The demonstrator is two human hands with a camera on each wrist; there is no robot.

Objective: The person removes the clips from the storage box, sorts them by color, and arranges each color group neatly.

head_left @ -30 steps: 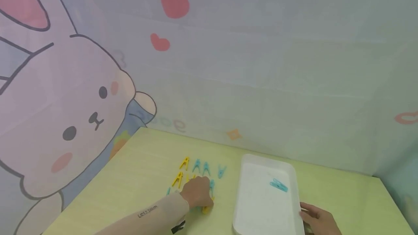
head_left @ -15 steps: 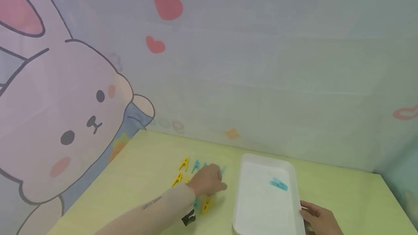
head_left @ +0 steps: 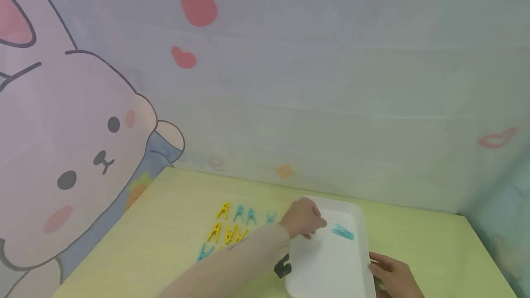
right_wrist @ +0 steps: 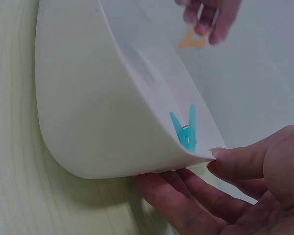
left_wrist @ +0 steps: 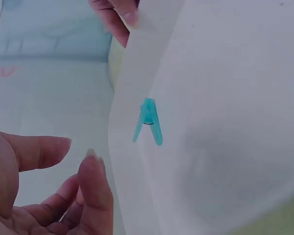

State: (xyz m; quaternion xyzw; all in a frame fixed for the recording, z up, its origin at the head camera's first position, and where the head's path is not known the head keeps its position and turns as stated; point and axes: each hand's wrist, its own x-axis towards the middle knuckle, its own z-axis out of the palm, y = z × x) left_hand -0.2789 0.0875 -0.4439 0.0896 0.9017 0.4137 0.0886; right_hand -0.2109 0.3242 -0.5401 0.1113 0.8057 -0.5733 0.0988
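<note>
My left hand [head_left: 304,218] is over the left side of the white tray [head_left: 327,266]. In the left wrist view its thumb and forefinger [left_wrist: 95,191] stand apart, with nothing visible between them. A light-blue clothespin [head_left: 342,232] lies inside the tray near its right wall; the right wrist view also shows this clothespin [right_wrist: 187,132]. My right hand [head_left: 395,275] grips the tray's right rim, thumb [right_wrist: 240,161] on top and fingers beneath. Left of the tray lie yellow clothespins [head_left: 214,232] and light-blue clothespins [head_left: 251,216], partly hidden by my left sleeve.
The pale green table [head_left: 418,238] extends beyond the tray on both sides. Behind it hangs a cloth backdrop [head_left: 331,82] with a printed rabbit and hearts. A black piece [head_left: 283,266] shows under my left wrist, beside the tray's left wall.
My left hand has moved right from among the clothespins to over the tray. My right hand keeps its grip on the rim. The head view has turned slightly right.
</note>
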